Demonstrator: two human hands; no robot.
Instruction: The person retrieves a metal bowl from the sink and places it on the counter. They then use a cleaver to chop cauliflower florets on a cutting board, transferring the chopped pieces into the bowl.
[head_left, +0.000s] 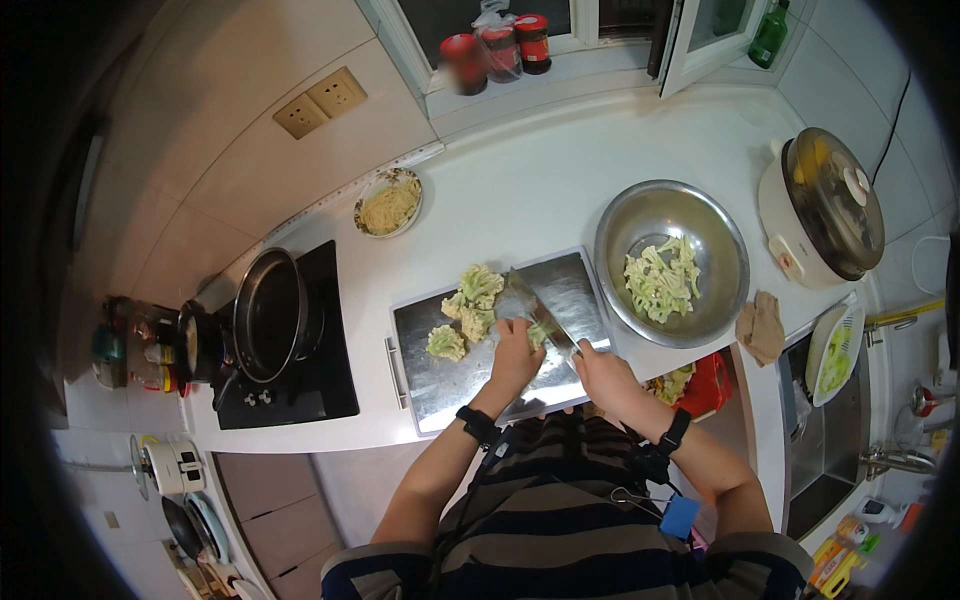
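Note:
On a metal cutting board (435, 394), my right hand (606, 375) grips the handle of a kitchen knife (541, 311), its broad blade slanting up and to the left. My left hand (519, 354) holds a small cauliflower piece (536, 336) against the board, just left of the blade. Several cauliflower florets (472, 300) lie near the board's upper left part. Right of the board stands a steel bowl (720, 225) with cut cauliflower pieces (661, 279) in its bottom.
A frying pan (270, 315) sits on the black cooktop (330, 375) at left. A patterned bowl of pale shreds (388, 204) stands behind. To the right are an electric cooker (817, 210), a brown cloth (760, 328) and a sink (825, 450). A red bin (709, 386) with scraps is below the counter edge.

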